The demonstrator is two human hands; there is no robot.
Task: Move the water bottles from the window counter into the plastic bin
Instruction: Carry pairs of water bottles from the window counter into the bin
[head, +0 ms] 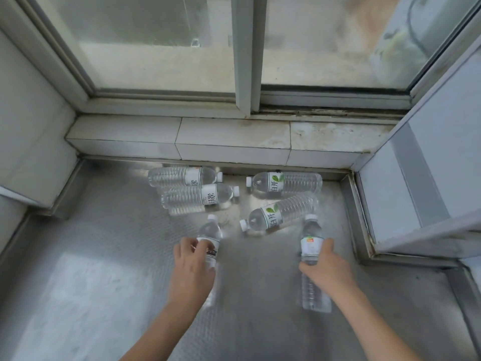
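Note:
Several clear water bottles with white caps lie on the textured metal window counter (104, 256). My left hand (191, 269) is wrapped around one bottle (211, 231) whose cap points toward the window. My right hand (326, 269) grips another bottle (311, 241) at its label, cap also pointing away from me. Further back lie two bottles on the left (182, 176) (197, 198) and two with green leaf labels on the right (285, 181) (279, 213). No plastic bin is in view.
A tiled ledge (229, 139) and a sliding window (244, 53) close off the far side. A grey wall (31, 126) stands at the left and a white panel (429, 183) at the right. A raised metal rim (358, 217) borders the counter's right side.

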